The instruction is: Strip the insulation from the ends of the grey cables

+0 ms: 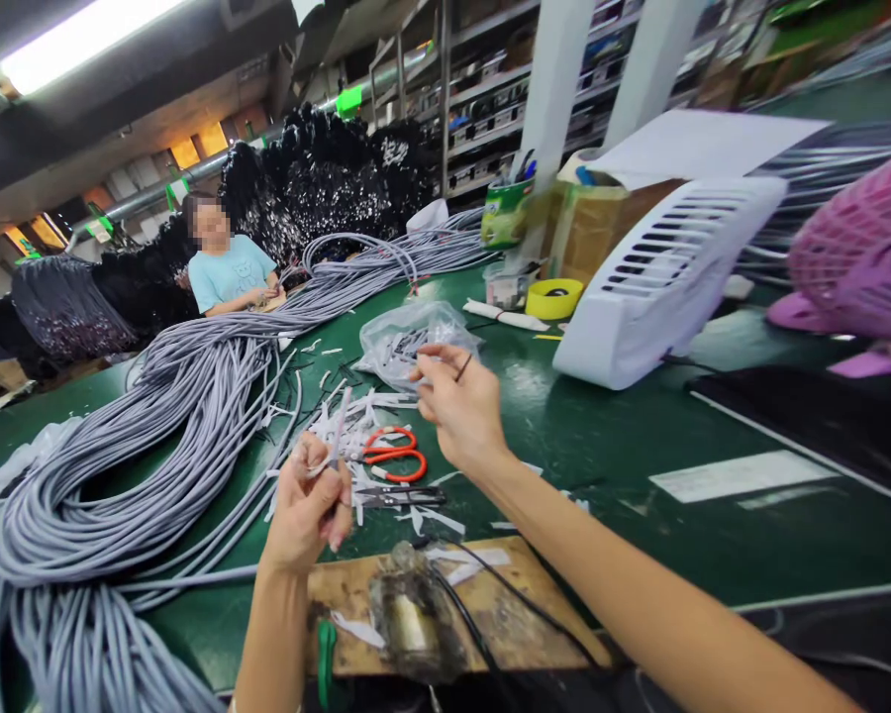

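My left hand (313, 500) is closed around the end of a grey cable (340, 426), whose pale tip points up and away. My right hand (460, 404) hovers at the near edge of a clear plastic bag (401, 337) with small grey and dark pieces inside. Its thumb and fingers are drawn together, but what they pinch, if anything, is too small to make out. Between the hands lie red-handled scissors (395, 456) and a dark pair of snips (401, 497), among white scraps (371, 411).
Thick loops of grey cable (119, 446) cover the left side. A wooden board (497, 594) with a soiled metal device (416, 619) lies in front. At right stand a white slotted appliance (660, 277), a yellow tape roll (554, 298) and a pink fan (861, 257). Another person (232, 267) sits across.
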Tool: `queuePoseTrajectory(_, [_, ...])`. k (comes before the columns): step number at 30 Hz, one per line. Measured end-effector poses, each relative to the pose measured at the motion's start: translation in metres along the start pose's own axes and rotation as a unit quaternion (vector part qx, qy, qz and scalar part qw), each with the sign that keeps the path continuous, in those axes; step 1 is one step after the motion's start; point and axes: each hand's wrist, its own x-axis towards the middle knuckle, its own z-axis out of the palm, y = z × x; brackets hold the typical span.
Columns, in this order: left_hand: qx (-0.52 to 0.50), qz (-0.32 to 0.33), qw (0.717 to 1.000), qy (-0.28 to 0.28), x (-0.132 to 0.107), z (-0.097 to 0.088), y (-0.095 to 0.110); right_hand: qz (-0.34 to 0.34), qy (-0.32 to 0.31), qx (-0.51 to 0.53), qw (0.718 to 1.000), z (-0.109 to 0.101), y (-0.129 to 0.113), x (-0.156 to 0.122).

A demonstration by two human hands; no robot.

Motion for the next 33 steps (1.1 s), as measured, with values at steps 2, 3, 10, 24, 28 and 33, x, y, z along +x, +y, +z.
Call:
queuePoseTrajectory(2, [-0.007, -0.003, 1.0, 0.006, 0.001, -0.002, 0.0, 0.023, -0.108, 0.007, 0.994, 0.001, -0.005, -0.007])
queuePoseTrajectory(3, [-0.01, -0.007, 1.0, 0.005, 0.002, -0.002, -0.001, 0.036, -0.185, 0.002, 0.982, 0.003, -0.006, -0.013])
queuePoseTrajectory(10, [0.046, -0.01, 0.997, 0.055, 0.007, -0.002, -0.006, -0.03, -0.239, -0.131, 0.962, 0.008, 0.004, -0.033])
queuePoseTrajectory(24, [0.046, 0.052, 0.957, 0.282, 0.01, 0.008, -0.003, -0.174, -0.275, -0.265, 0.908, 0.004, -0.001, -0.054])
queuePoseTrajectory(28, [0.034, 0.058, 0.945, 0.321, 0.01, 0.006, -0.002, -0.183, -0.284, -0.278, 0.899, 0.003, -0.001, -0.056])
queuePoseTrajectory(33, [-0.005, 0.054, 0.933, 0.356, 0.011, 0.003, -0.002, -0.216, -0.293, -0.291, 0.884, 0.003, -0.002, -0.056])
